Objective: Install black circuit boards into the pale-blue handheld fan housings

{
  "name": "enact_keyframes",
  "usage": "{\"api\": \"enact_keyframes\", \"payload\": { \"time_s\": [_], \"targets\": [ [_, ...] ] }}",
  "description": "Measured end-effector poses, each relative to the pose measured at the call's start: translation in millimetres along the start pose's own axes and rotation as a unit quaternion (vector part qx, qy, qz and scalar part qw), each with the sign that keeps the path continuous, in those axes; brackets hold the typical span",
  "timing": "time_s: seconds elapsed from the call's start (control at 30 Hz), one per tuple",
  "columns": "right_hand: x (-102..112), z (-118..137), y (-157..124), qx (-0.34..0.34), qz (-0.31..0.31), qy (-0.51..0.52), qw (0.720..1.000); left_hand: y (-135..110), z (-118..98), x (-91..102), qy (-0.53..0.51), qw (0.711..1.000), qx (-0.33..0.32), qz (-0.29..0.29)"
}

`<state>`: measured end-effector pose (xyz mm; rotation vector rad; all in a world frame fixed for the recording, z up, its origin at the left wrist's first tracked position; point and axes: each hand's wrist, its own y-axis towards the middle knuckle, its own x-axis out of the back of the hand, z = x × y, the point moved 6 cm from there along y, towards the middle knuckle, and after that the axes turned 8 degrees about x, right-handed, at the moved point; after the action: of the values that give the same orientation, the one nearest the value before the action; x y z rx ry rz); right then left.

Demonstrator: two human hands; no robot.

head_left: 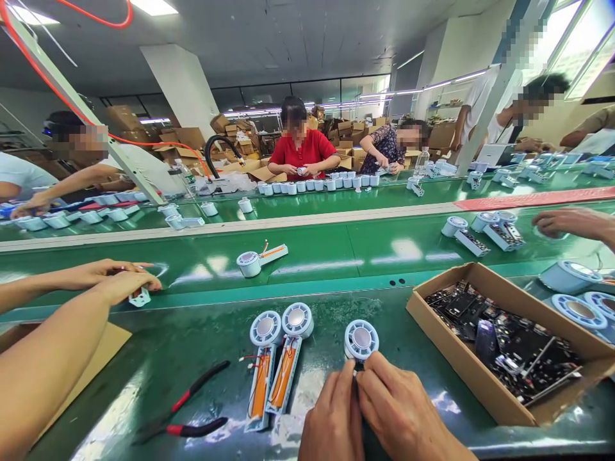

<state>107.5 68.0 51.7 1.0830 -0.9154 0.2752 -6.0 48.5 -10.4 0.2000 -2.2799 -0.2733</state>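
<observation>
Close in front of me a light-blue handheld fan (361, 340) has its round head pointing away, silver disc upward. My left hand (331, 413) and my right hand (401, 410) are both closed at its handle end, fingertips pinched together just below the head. The fingers cover the handle, so any small part between them is hidden. Left of my hands lie two more fans (281, 355) side by side, their open handles showing orange batteries and thin wires. Farther left rest red-and-black-handled pliers (192, 400).
A cardboard box (473, 371) of black circuit boards (509, 339) stands to the right. Another fan (250, 264) lies on the green conveyor belt (327, 250). Co-workers' arms (72, 320) reach in from the left; another hand (571, 224) is at right. Several people sit opposite.
</observation>
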Motion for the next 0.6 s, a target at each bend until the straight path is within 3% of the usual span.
{"api": "enact_keyframes", "payload": {
  "time_s": [0.17,0.43,0.6],
  "targets": [
    [-6.1,-8.2,-8.2,-0.056,-0.015,0.011,0.998,2.3,-1.0,4.7,-0.054,0.998,0.006,-0.015],
    [-12.1,-5.0,-11.0,-0.022,0.003,-0.009,1.0,2.0,-5.7,8.2,-0.026,0.999,0.014,-0.033],
    [-15.6,-3.3,-14.5,0.002,0.024,-0.025,0.999,2.7,-11.2,12.8,0.013,1.0,0.013,-0.01]
  ]
}}
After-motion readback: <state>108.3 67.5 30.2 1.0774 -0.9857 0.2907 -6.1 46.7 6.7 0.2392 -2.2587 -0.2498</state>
